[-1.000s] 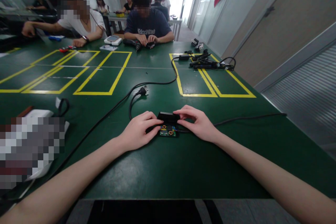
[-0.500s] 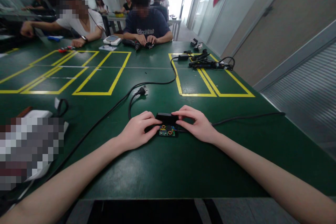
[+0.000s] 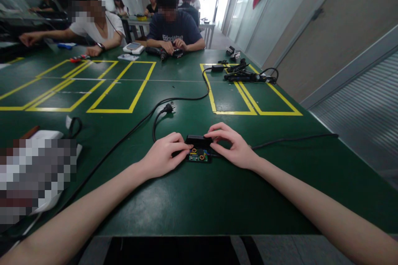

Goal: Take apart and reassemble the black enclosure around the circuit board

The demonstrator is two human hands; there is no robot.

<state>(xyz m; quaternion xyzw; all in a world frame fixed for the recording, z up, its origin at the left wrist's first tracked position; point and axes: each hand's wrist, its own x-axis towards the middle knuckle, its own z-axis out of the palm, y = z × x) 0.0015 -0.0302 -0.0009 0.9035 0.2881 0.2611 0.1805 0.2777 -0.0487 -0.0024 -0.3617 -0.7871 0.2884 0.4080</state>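
Observation:
An opened power adapter lies before me on the green table, its circuit board (image 3: 198, 156) facing up in a black lower shell. Copper-coloured ring coils show on the board. Tilted up along the board's far edge is the black adapter cover (image 3: 198, 138). My left hand (image 3: 163, 154) pinches at the left end of the cover, its thumb and forefinger close to the board. At the right end, my right hand (image 3: 231, 145) grips the cover between thumb and fingers. Black cords run out from both sides, partly hidden by my hands.
A plug (image 3: 168, 108) on a short cord lies beyond my left hand. A long black cable (image 3: 133, 130) crosses the table (image 3: 186, 207). Bundled adapters and cords (image 3: 245, 74) lie at the back right. Across the table, a co-worker (image 3: 174, 29) handles a small dark part beside a power drill (image 3: 158, 52).
The cover has tilted slightly, and a bit more of the lower shell shows at the right. My right fingers have shifted a little. Both hands stay in nearly the same place.

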